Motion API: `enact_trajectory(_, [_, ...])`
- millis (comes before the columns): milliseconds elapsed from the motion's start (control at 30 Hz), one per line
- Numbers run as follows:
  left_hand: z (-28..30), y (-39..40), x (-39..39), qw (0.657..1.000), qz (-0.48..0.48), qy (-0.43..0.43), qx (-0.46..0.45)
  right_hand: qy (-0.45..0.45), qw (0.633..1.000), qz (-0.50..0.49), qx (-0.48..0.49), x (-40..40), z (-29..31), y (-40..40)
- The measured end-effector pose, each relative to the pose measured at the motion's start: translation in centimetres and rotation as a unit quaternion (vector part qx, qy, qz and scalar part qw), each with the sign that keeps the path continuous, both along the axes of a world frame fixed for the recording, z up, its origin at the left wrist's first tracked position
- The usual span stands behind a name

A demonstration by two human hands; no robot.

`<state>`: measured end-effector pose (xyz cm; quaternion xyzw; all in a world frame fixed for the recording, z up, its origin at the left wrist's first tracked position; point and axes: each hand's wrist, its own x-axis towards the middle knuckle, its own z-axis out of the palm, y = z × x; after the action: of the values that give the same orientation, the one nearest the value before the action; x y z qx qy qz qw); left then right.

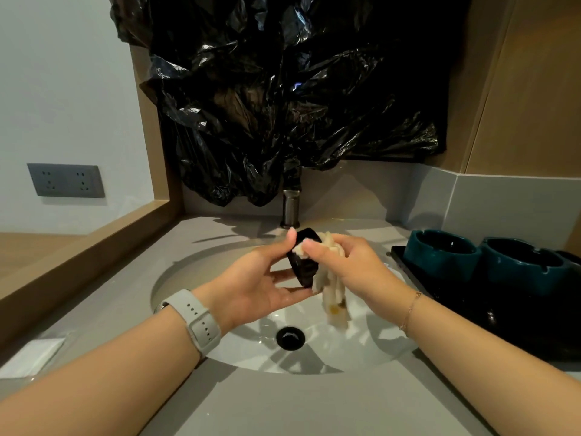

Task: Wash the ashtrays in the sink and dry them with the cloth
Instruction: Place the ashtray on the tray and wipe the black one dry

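Above the white oval sink basin, set into a grey stone worktop, the left hand holds a small glossy black ashtray tilted on edge, thumb on its upper rim and fingers curled beneath, so the grip pinches the piece across its width and turns its hollow toward the other hand. The right hand bunches a pale cream cloth, thumb and fingers pinching the wad against the ashtray's inner face while the loose, stained tail hangs down toward the black drain. Holding the work over the sink seems sensible, since drips fall into the basin rather than onto the worktop. No water runs from the dark metal tap behind the sink, which suggests wiping or drying rather than rinsing, though whether the cloth is wet cannot be told. To the right of the sink, two round teal ceramic ashtrays stand upright side by side on a black tray; whether they are washed or waiting is unclear. Crumpled black plastic sheeting covers the wall behind the sink, and a grey socket plate sits on the wall to its left.
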<state>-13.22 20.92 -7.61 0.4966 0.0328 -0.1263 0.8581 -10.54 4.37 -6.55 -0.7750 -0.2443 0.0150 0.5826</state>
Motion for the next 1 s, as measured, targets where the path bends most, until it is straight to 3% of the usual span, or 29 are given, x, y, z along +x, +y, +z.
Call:
enact_trajectory(200, [0.3,-0.3,-0.3,0.982,-0.001,-0.118,0.149,0.096,0.995,0.005,0.037,-0.2,-0.2,0.6])
enact_trajectory(367, [0.4,0.1,0.1,0.997,-0.023,-0.042,0.053,0.036,0.998,0.015,0.044,-0.3,0.0,0.2])
enact_trajectory(467, [0.5,0.3,0.3,0.998,-0.016,-0.027,0.062,-0.016,1.000,0.023,0.002,-0.5,-0.2,0.4])
enact_trajectory(567, [0.6,0.7,0.3,0.994,0.000,-0.080,0.081,-0.017,1.000,0.012,0.010,-0.6,-0.4,0.6])
enact_trajectory(767, [0.8,0.7,0.2,0.964,0.010,-0.198,0.177,0.068,0.990,0.020,0.123,-0.6,-0.5,1.1])
enact_trajectory(867, [0.8,1.0,0.5,0.977,-0.019,-0.171,0.129,0.067,0.986,0.034,0.151,-0.6,-0.2,1.1])
enact_trajectory(1000, [0.8,1.0,0.5,0.988,-0.052,-0.092,0.115,-0.022,0.997,0.024,0.064,-0.9,-0.4,0.9])
